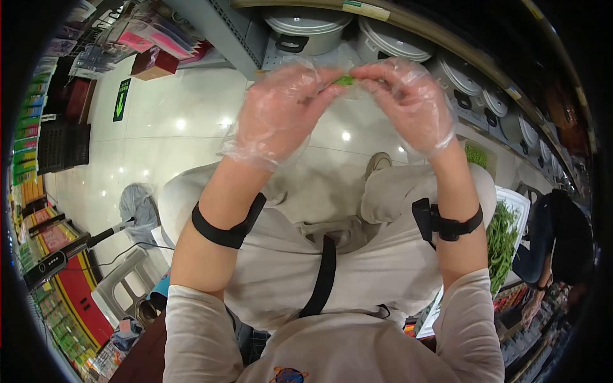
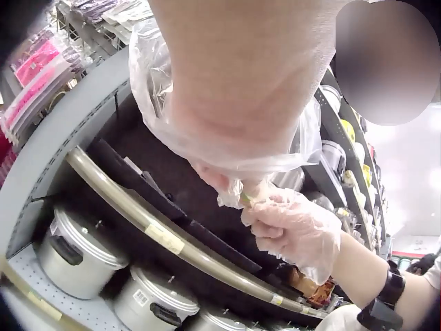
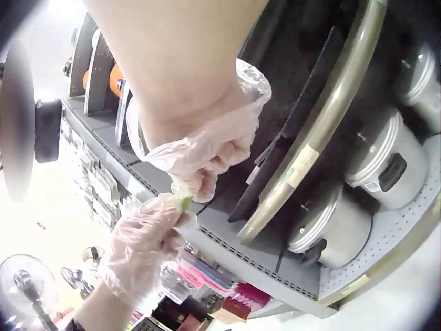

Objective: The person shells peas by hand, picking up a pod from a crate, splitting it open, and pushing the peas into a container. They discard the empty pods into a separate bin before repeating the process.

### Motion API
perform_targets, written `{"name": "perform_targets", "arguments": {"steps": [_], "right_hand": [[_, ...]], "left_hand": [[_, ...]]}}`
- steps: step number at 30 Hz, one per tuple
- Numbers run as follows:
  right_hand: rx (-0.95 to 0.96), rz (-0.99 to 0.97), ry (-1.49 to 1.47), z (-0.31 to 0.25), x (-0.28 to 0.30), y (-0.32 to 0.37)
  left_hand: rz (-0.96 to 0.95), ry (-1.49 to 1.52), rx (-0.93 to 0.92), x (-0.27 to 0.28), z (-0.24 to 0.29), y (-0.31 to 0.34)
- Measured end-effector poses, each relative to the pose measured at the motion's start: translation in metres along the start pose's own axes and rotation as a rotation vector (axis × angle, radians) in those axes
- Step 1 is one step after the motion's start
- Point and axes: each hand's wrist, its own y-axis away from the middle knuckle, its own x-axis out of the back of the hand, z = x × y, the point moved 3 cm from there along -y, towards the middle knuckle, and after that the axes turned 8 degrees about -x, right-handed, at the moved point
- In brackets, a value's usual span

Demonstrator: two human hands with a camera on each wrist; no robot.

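Note:
Both hands wear clear plastic gloves and meet at the top of the head view, in front of the body. Between their fingertips is a small green piece [image 1: 345, 80], pod-like but mostly covered by the fingers. My left hand [image 1: 274, 112] pinches its left end with thumb and fingers. From the other side my right hand [image 1: 408, 102] pinches it too, fingers curled. Only a sliver of green shows in the wrist views. By the right knee stands a white box [image 1: 525, 207] full of long green pods or stems [image 1: 502, 239]. Small green pieces [image 1: 476, 153] lie beyond that knee.
Lidded metal pots [image 1: 306, 29] line the shelf ahead and to the right. A grey shelf post [image 1: 223, 38] rises ahead on the left. Another person [image 1: 543, 249] is low at the right. A grey stool [image 1: 131, 284] and packaged goods [image 1: 27, 134] are on the left.

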Motion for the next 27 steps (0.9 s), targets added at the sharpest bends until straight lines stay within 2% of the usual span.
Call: {"name": "perform_targets", "arguments": {"steps": [2, 4, 7, 8, 10, 14, 17, 19, 20, 22, 25, 26, 27], "right_hand": [[0.054, 0.036, 0.086, 0.005, -0.005, -0.001], [0.094, 0.061, 0.06, 0.011, -0.006, 0.0], [0.084, 0.037, 0.116, 0.025, -0.006, 0.001], [0.078, 0.052, 0.109, 0.03, -0.007, 0.001], [0.176, 0.086, 0.176, 0.036, -0.012, 0.002], [0.053, 0.081, 0.167, 0.04, -0.016, 0.005], [0.079, 0.124, 0.237, 0.046, -0.02, 0.009], [-0.122, 0.095, -0.039, 0.05, -0.022, 0.009], [-0.125, 0.098, -0.039, 0.047, -0.02, 0.008], [-0.321, -0.004, -0.248, 0.045, -0.017, 0.006], [-0.426, -0.069, -0.405, 0.046, -0.017, 0.006], [-0.426, -0.069, -0.404, 0.053, -0.02, 0.004], [-0.414, -0.093, -0.527, 0.065, -0.027, 0.002]], "left_hand": [[-0.027, -0.02, -0.003, -0.003, -0.001, 0.001], [-0.054, 0.115, 0.213, -0.008, -0.002, 0.002], [-0.048, 0.215, 0.263, -0.023, -0.009, 0.004], [-0.062, 0.213, 0.253, -0.025, -0.009, 0.002], [-0.137, -0.023, 0.14, -0.027, -0.005, -0.003], [-0.291, -0.062, 0.17, -0.035, -0.004, -0.007], [-0.312, -0.147, 0.084, -0.042, -0.001, -0.006], [-0.29, -0.178, 0.045, -0.044, 0.0, -0.005], [-0.293, -0.176, 0.042, -0.045, -0.002, -0.004], [-0.191, -0.144, -0.042, -0.043, -0.003, -0.005], [-0.134, -0.133, -0.08, -0.042, 0.0, -0.004], [-0.133, -0.133, -0.08, -0.041, 0.003, -0.005], [-0.114, -0.117, -0.083, -0.039, 0.007, -0.006]]}}
